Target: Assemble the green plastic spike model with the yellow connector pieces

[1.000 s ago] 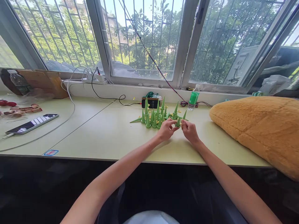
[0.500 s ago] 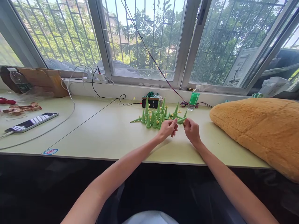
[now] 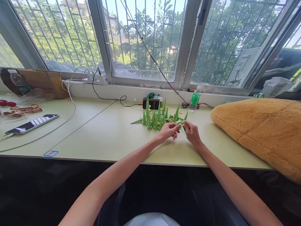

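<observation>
My left hand (image 3: 169,130) pinches a green cone-shaped watering spike (image 3: 183,131) between thumb and fingertips, and its point slants down to the right. Against the other side of the same spike, my right hand (image 3: 192,131) is closed, its fingertips at the wide end. A small yellow part there is mostly hidden by the fingers. Just beyond my hands stands a cluster of similar green watering spikes (image 3: 153,119) with yellow valve-like pieces. Most are upright, points up; one lying spike (image 3: 137,121) points left.
Behind the cluster a phone (image 3: 154,104) leans on a small box. A green-labelled bottle (image 3: 195,99) stands to its right. An orange plush cushion (image 3: 256,131) covers the table's right side. On the left lie another phone (image 3: 33,123), white cable (image 3: 72,114) and wooden pieces (image 3: 25,110).
The spike in my hands has turned, so its point now slants down toward me instead of up to the right. Both hands stay close together, having shifted only slightly.
</observation>
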`<state>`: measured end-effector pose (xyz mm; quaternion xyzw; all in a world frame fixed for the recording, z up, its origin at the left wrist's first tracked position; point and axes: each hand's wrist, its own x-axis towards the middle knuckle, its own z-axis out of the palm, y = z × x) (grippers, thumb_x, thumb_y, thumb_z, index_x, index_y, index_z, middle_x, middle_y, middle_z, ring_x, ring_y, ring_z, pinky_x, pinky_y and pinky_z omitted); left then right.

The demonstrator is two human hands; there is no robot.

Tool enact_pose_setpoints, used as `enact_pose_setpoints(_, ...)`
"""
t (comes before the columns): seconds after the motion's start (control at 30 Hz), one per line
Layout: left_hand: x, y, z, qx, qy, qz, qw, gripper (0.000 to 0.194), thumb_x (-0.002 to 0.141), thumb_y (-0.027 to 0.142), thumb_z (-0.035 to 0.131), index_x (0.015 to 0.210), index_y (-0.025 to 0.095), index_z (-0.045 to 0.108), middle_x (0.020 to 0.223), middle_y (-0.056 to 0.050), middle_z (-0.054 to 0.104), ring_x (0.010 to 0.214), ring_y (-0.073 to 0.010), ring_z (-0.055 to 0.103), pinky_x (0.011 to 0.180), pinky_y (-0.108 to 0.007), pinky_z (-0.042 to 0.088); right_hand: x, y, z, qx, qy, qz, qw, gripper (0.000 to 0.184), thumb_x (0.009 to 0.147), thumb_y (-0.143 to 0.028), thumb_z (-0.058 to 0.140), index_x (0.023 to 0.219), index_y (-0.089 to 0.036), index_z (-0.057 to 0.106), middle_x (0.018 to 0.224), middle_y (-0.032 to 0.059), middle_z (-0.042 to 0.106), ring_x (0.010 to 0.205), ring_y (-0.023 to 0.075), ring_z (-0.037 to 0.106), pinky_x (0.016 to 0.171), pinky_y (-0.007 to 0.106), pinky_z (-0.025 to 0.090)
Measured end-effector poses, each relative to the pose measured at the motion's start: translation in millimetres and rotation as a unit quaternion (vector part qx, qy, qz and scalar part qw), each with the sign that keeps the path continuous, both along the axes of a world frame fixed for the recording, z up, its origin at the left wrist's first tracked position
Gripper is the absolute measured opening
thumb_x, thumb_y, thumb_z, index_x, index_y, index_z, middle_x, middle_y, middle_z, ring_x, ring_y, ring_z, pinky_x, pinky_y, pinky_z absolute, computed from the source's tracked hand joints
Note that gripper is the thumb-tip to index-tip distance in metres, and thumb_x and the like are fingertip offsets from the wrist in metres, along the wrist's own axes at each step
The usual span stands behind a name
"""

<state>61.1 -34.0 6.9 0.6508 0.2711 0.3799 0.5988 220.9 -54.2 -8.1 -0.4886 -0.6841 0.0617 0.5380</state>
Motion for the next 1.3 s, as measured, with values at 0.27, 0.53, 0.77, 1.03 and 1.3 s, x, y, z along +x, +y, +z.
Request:
enact_pose_setpoints(0.27,-0.3,1.9,-6.8,0.192,0.050,0.090,0.976,0.042,0.076,0.055,0.067,0.079,0.014,0.058,0.076,-0.002,0.062,0.041,-0.0046,0.050,0.035,-0.018,0.036,2.3,5.4,-6.1,-0.054,0.057,0.037,0.996,0.052,0.095,-0.057,0.036,0.057,-0.022,0.037,0.049,-0.0021,0.040,0.045,0.0114,0.036,0.047,0.027,0.030)
enact_pose_setpoints(0.53,0.3,9.3,-13.0,0.306,0.071,0.143,0.939,0.031,0.086,0.045,0.059,0.095,0.016,0.063,0.091,-0.003,0.061,0.045,-0.0018,0.048,0.047,-0.019,0.043,0.1,9.3,-7.7,-0.060,0.096,0.056,0.992,0.052,0.094,-0.059,0.037,0.058,-0.021,0.039,0.050,-0.0025,0.040,0.045,0.0110,0.037,0.046,0.026,0.031)
enact_pose_setpoints(0.77,8.7,2.5,-9.4,0.209,0.039,0.160,0.964,0.035,0.088,0.051,0.052,0.097,0.017,0.055,0.072,0.002,0.057,0.038,-0.0042,0.048,0.037,-0.018,0.035,1.8,10.5,-4.7,-0.021,0.124,-0.008,0.992,0.049,0.095,-0.058,0.035,0.063,-0.021,0.040,0.053,-0.0025,0.043,0.047,0.0112,0.038,0.047,0.025,0.031)
enact_pose_setpoints(1.03,6.7,2.7,-0.6,-0.030,-0.015,0.028,0.999,0.068,0.080,0.077,0.040,0.066,0.012,0.055,0.057,-0.004,0.056,0.037,-0.0105,0.051,0.034,-0.024,0.035,-1.1,0.0,0.5,-0.016,0.019,0.026,0.999,0.045,0.098,-0.049,0.034,0.064,-0.021,0.043,0.055,-0.0020,0.045,0.051,0.0115,0.040,0.052,0.025,0.034)
enact_pose_setpoints(1.3,0.5,4.3,-2.0,-0.071,-0.042,-0.039,0.996,0.062,0.078,0.069,0.055,0.079,0.008,0.060,0.075,-0.010,0.063,0.044,-0.0076,0.053,0.041,-0.024,0.039,0.6,0.9,-1.5,-0.018,0.031,0.033,0.999,0.044,0.097,-0.051,0.035,0.065,-0.022,0.041,0.053,-0.0021,0.045,0.050,0.0124,0.042,0.051,0.025,0.034)
